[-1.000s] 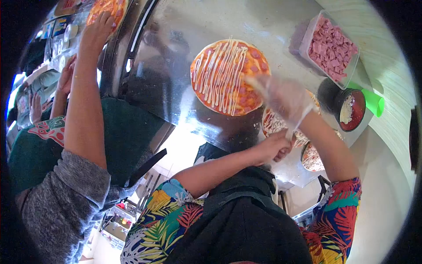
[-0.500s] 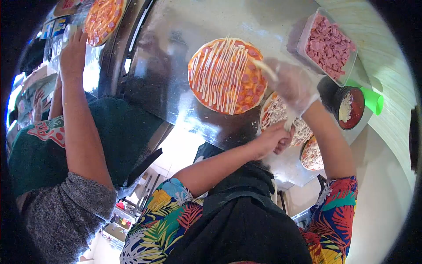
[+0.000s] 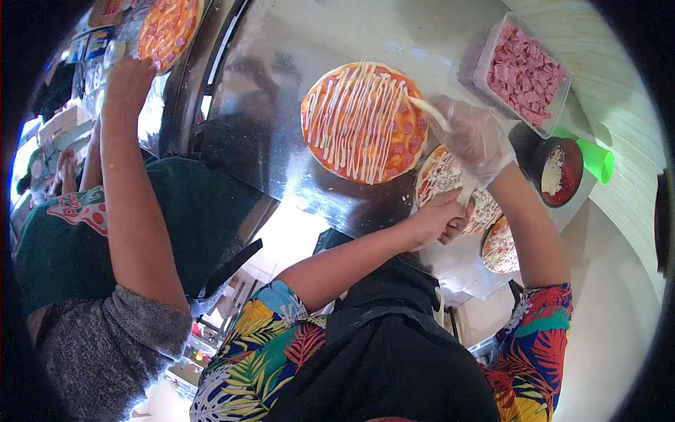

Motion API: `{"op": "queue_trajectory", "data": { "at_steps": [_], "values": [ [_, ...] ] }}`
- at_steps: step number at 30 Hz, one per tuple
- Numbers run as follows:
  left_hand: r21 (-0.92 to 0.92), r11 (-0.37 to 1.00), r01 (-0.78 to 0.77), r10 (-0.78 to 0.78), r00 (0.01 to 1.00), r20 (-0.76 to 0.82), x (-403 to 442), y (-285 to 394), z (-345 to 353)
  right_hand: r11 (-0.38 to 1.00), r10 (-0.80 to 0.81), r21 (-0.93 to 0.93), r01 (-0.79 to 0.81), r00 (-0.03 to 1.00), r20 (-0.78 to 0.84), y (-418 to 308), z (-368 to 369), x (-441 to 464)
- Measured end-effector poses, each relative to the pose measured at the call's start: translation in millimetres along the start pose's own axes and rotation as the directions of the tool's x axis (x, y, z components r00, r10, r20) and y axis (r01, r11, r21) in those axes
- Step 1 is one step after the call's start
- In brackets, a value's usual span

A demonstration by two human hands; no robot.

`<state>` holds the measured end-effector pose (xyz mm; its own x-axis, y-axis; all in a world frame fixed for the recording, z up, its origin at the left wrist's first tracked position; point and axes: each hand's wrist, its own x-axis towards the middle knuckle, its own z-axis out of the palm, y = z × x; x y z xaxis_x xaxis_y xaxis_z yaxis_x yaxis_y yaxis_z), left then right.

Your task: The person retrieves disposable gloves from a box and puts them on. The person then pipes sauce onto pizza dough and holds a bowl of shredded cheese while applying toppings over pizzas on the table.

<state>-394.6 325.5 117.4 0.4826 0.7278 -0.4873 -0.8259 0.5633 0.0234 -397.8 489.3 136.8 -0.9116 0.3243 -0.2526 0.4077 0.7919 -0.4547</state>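
Observation:
My right hand (image 3: 477, 137), in a clear plastic glove, is closed around a piping bag (image 3: 429, 112) of pale cream sauce. The bag's tip points at the right part of a pizza (image 3: 351, 158) with red sauce and diced ham. Thin pale zigzag lines cover most of that pizza, while its right edge shows bare ham. Lower down, my bare left hand (image 3: 439, 221) grips the twisted tail of the bag. Beneath my hands lies a second pizza (image 3: 436, 176) with white shreds on top, partly hidden. A third pizza (image 3: 499, 250) sits near my right forearm.
A clear tub of diced ham (image 3: 527, 74) stands at the back right. Beside it are a dark bowl (image 3: 562, 172) with red and pale contents and a green cup (image 3: 596, 160). To the left, a co-worker's hand (image 3: 128, 88) is by another pizza (image 3: 169, 32).
The pale lines reach slightly further right on the pizza. My right hand has shifted a little with the bag. The co-worker's hand has curled and moved slightly right.

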Motion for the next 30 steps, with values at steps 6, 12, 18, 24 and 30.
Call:
{"op": "queue_trajectory", "data": {
  "at_steps": [6,12,18,24,30],
  "values": [
    [0.011,0.991,0.135,-0.135,0.990,0.031,-1.3,-29.7,-9.8,0.990,-0.111,-0.023,0.138,0.874,0.472,-28.4,24.6,-39.4],
    [0.032,0.999,-0.031,0.030,0.999,0.010,3.9,-5.7,2.5,0.991,-0.111,0.081,0.110,0.994,0.004,1.1,1.8,-7.0],
    [0.047,0.996,0.069,-0.071,0.997,0.031,2.1,-22.8,-4.9,0.999,0.048,-0.010,-0.047,0.933,0.357,-23.4,13.0,-34.6],
    [0.015,1.000,0.021,-0.022,0.999,0.046,5.7,-24.2,4.5,1.000,-0.001,-0.026,0.006,0.982,0.191,-12.6,-5.1,-22.6],
    [0.044,0.999,0.012,-0.012,1.000,0.005,7.2,-11.3,4.0,1.000,0.030,-0.005,-0.030,0.991,0.133,-5.4,12.2,-31.2]
  ]
}}
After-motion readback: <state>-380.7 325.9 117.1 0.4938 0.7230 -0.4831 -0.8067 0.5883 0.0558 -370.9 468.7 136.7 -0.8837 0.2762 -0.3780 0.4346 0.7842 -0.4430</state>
